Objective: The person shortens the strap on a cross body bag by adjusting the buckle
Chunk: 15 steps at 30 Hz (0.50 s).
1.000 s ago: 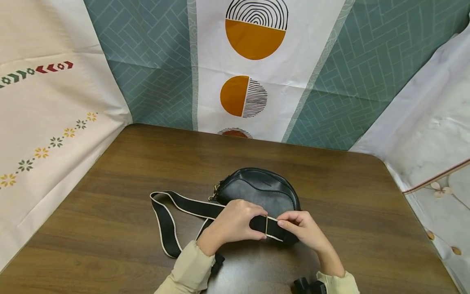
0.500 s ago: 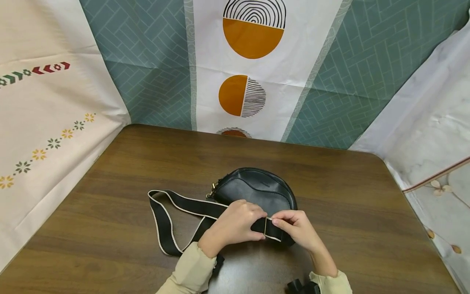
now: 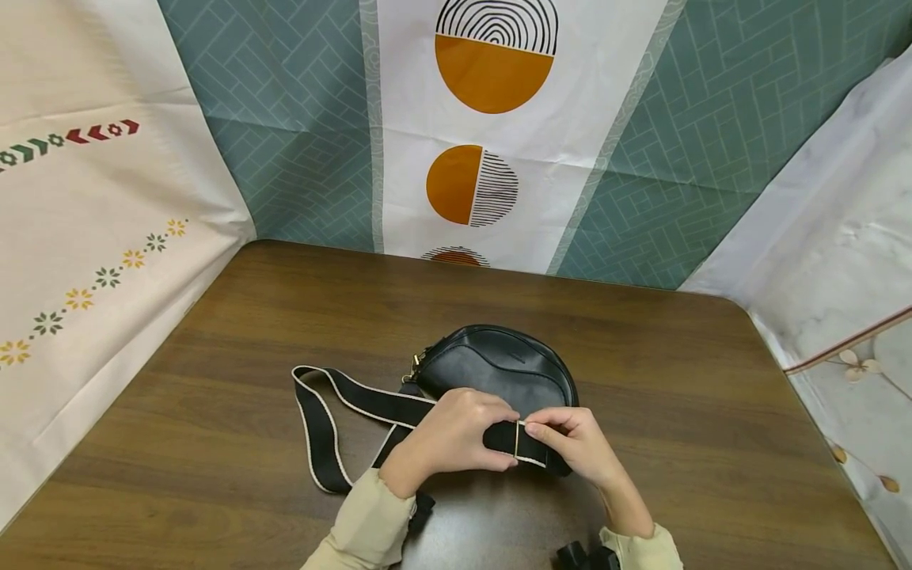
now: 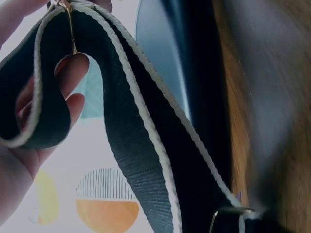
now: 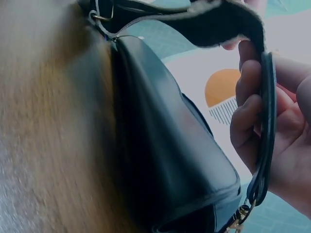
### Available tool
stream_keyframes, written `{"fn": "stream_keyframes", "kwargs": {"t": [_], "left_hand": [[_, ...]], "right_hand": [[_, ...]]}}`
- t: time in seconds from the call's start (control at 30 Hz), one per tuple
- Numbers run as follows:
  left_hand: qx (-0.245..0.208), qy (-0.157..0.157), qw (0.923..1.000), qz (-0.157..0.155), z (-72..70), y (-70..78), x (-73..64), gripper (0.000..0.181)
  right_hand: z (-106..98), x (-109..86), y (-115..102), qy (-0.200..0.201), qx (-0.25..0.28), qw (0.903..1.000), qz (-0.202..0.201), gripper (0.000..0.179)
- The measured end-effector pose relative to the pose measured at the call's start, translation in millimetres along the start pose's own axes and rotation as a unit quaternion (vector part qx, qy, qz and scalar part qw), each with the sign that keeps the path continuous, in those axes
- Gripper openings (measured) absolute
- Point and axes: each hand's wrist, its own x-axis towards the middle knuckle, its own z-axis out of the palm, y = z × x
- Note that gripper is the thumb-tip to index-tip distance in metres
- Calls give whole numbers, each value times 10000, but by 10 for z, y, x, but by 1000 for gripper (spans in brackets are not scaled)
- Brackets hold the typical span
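Note:
A black half-moon handbag (image 3: 499,360) lies on the table, its wide black strap (image 3: 324,443) with pale edges looped out to the left. My left hand (image 3: 456,431) pinches the strap beside a thin gold slide buckle (image 3: 517,439), thumb below and fingers above. Just right of that buckle, the thumb and fingertips of my right hand (image 3: 580,443) pinch the strap's upper edge. In the left wrist view the strap (image 4: 141,126) doubles into a loop by the fingers. The right wrist view has the strap's leather end (image 5: 267,126) passing through the hand, down to a gold clasp (image 5: 239,216).
The brown wooden table (image 3: 249,317) extends around the bag on all sides. Behind it hangs a patterned cloth (image 3: 306,127), with pale embroidered cloths (image 3: 93,190) at the sides. A second gold ring (image 5: 104,17) sits on the strap in the right wrist view.
My right hand has shifted slightly left, closer to the slide buckle, then stayed there. The left hand keeps almost the same place, and the bag has barely moved.

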Motion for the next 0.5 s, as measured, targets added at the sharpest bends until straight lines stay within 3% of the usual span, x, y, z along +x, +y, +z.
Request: {"fn": "stream_keyframes", "kwargs": {"t": [0.13,0.33,0.5], "left_hand": [[56,58,10000,24,18,32,22,36],[-323,243,9992,36,52,28,14,35],[-512,485,9975,79,53,-7,-2,36]], "right_hand": [[31,12,-5,56,-1,10000,-25,10],[-21,-22,-10,10,133,9998,168,12],[-107,-94,16,-395,-77,9992,62,36]]}}
